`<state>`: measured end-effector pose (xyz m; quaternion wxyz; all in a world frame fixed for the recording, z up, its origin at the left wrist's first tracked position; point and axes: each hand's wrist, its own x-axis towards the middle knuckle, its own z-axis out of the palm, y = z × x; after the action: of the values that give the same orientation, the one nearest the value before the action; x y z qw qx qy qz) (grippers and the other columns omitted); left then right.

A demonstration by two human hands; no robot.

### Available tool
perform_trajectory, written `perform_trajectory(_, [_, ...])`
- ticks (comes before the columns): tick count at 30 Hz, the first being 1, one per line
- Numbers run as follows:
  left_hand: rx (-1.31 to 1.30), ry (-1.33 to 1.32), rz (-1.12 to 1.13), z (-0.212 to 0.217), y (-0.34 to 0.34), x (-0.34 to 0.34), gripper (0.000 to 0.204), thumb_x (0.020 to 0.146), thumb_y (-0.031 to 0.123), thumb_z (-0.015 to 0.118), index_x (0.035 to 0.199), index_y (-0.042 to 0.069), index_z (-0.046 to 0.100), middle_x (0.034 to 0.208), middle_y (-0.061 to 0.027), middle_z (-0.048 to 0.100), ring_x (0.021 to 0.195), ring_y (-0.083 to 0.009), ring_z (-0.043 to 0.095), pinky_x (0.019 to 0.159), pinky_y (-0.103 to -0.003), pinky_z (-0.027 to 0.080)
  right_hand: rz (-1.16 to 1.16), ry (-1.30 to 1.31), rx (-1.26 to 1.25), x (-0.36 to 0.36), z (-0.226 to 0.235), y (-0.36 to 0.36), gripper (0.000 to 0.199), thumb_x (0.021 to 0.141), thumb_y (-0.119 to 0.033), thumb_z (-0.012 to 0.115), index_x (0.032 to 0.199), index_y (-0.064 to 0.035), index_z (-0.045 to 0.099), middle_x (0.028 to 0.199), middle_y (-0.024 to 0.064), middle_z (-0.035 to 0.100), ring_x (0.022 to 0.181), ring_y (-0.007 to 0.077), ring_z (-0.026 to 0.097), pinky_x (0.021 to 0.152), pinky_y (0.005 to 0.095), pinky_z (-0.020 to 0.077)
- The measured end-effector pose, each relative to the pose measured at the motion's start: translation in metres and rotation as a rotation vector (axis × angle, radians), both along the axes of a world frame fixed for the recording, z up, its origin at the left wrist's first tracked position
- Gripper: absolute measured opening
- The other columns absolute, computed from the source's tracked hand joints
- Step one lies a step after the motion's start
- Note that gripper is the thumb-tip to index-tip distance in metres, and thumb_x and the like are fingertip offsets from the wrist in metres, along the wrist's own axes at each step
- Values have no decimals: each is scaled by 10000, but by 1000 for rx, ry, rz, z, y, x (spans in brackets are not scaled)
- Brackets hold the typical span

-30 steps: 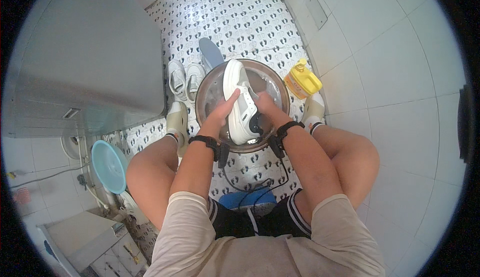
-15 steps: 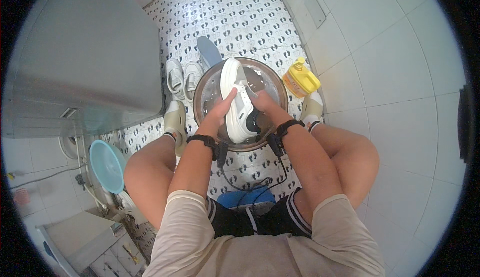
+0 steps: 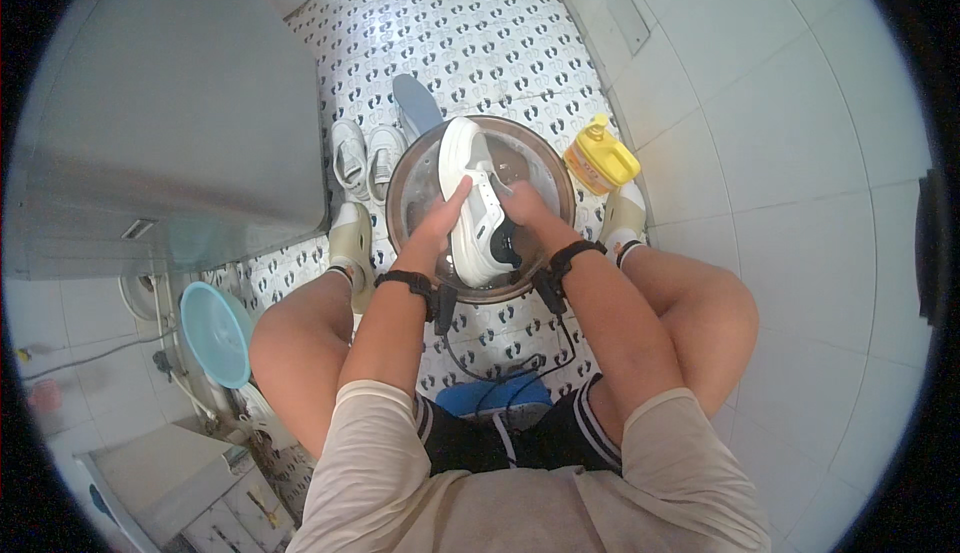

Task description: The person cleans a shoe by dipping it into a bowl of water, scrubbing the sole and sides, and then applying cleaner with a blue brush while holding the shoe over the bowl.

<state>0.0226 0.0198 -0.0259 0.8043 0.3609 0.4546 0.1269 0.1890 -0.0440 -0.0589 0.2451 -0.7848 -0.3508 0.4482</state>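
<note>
White-soled, a far-pointing shoe (image 3: 482, 236) is clamped in the fingers of the left hand (image 3: 445, 215) over a basin (image 3: 397, 193). I cannot tell if the right hand (image 3: 526, 205) grips its opening.

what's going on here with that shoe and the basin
A person is holding a white shoe over a round basin on the floor. The left hand grips the sole side; the right hand is at the shoe's opening, its exact grip hard to see. A yellow jug stands right of the basin, and two more white shoes sit to its left.
</note>
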Motion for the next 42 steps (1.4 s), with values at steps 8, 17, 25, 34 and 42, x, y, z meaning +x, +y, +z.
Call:
perform_trajectory(8, [42,87,4,5,-1,-2,802,804,531,594,1361,34,302,1276,-121,484,1098,-260,520,919,-365,431,128,211,211,1,6,-14,348,791,-266,619,947,44,640,877,206,654,839,316,639,741,383,467])
perform_trajectory(17, [28,-14,21,0,-3,2,746,822,518,579,1324,9,365,1226,-127,521,1054,-229,547,893,-345,449,-5,-25,195,-3,-4,3,382,791,-364,580,862,2,662,809,239,631,782,376,624,686,436,461])
perform_trajectory(25, [47,-14,0,0,-3,0,759,822,522,576,1327,0,355,1230,-124,518,1060,-234,546,887,-351,453,39,-86,408,9,12,7,280,724,-268,612,760,6,650,734,219,621,705,365,618,682,421,475])
perform_trajectory(34, [37,-11,6,-10,-1,0,765,821,529,571,1340,17,340,1233,-128,516,1057,-240,550,884,-357,456,147,-47,228,7,20,-6,248,726,-227,637,858,-20,675,786,194,649,723,314,638,694,377,482])
perform_trajectory(42, [9,-19,17,-11,0,1,765,820,527,575,1327,1,350,1203,-126,538,1040,-237,559,876,-359,463,204,-142,169,5,17,-8,336,734,-301,651,891,-4,668,853,215,645,802,359,628,742,416,476])
